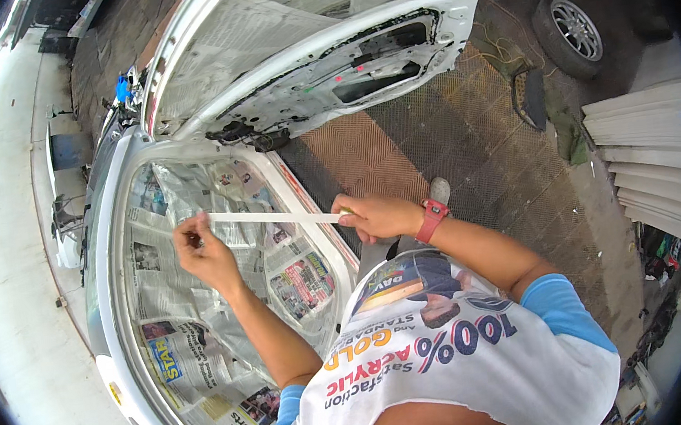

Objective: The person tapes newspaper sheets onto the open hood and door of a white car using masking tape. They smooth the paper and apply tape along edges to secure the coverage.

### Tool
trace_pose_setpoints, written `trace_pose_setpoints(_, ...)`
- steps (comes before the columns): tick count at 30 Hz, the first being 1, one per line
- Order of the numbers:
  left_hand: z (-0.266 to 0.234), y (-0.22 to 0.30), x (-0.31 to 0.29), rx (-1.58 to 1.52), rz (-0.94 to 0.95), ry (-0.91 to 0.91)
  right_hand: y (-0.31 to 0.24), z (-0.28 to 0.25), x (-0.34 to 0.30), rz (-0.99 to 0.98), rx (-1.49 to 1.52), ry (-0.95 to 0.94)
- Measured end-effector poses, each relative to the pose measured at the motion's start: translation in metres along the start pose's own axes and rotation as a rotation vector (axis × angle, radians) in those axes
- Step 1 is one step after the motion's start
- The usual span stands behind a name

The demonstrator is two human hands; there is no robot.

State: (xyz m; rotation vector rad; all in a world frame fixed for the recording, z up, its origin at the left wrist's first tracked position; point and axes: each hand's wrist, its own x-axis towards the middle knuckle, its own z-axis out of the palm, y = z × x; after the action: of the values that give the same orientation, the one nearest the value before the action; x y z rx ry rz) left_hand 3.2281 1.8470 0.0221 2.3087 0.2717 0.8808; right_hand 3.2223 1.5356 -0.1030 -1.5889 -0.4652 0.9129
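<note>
A strip of pale masking tape (275, 217) is stretched taut between my two hands. Its far-left end is pinched in the fingertips of my left hand (207, 254), over the newspaper-lined opening of a white car. My right hand (383, 216), with a red watch (433, 218) on the wrist, grips the other end and what looks like the tape roll, mostly hidden by the fingers. Below the tape, newspaper sheets (228, 322) cover the inside of the opening. The white rim (113, 316) of the opening curves around them.
Beyond my hands a white car door panel (327, 74) stands out, its inner side bare. On the floor at the far right lies a wheel with tyre (569, 36). Pale folded panels (651, 158) stand at the right. One shoe (438, 191) shows on the dark patterned floor (482, 150).
</note>
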Motion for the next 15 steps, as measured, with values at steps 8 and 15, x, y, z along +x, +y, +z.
trace_pose_setpoints(8, 0.018, 0.055, 0.016, 0.004, -0.008, 0.062, 0.052, -0.040, -0.067, -0.051, 0.285, 0.104)
trace_pose_setpoints(15, 0.020, 0.155, 0.019, 0.146, 0.175, -0.008, 0.187, -0.075, -0.088, 0.232, 1.176, 0.827)
